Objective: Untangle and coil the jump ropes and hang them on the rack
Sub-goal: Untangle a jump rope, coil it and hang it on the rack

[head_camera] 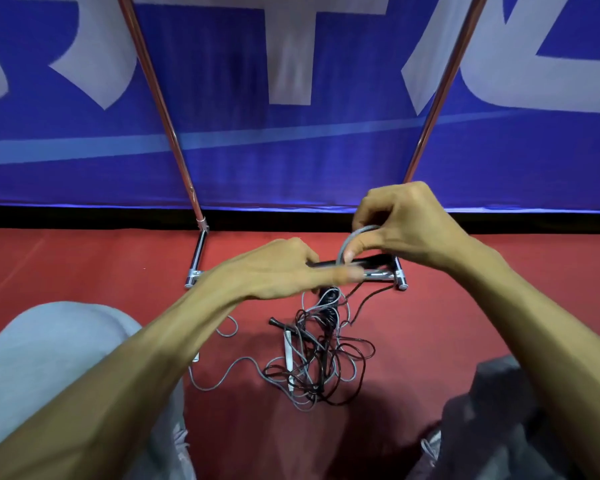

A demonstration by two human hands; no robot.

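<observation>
Entry, head view. I take the clock from the frame centre.

- Right hand, just toward 2 o'clock: thumb and forefinger pinch a loop of grey rope. The loop arches up and bends over toward 3 o'clock.
- Black handle sits directly beneath that loop. Its long axis is level, running 9 to 3 o'clock. Its 3 o'clock end sits under the right palm.
- Left hand, near centre: fingers reach toward 3 o'clock along the handle's near end. The fingertips are motion-blurred, so I cannot tell whether they clamp the handle or only touch it.
- Tangle, at 6 o'clock of the hands, lies on the red floor. Grey and dark cords are knotted together, and strands rise from it toward the hands.
- White handle is in the tangle's 9 o'clock side, long axis 12 to 6.
- Second black handle is just above the white one, tip pointing toward 10 o'clock.

Surroundings:
- Rack: two metal uprights climb toward 11 and 1 o'clock. The hands cover most of its floor bar.
- Blue banner stands behind the rack.
- Knees: light grey at 8 o'clock, dark grey at 4 o'clock, flanking the tangle.
</observation>
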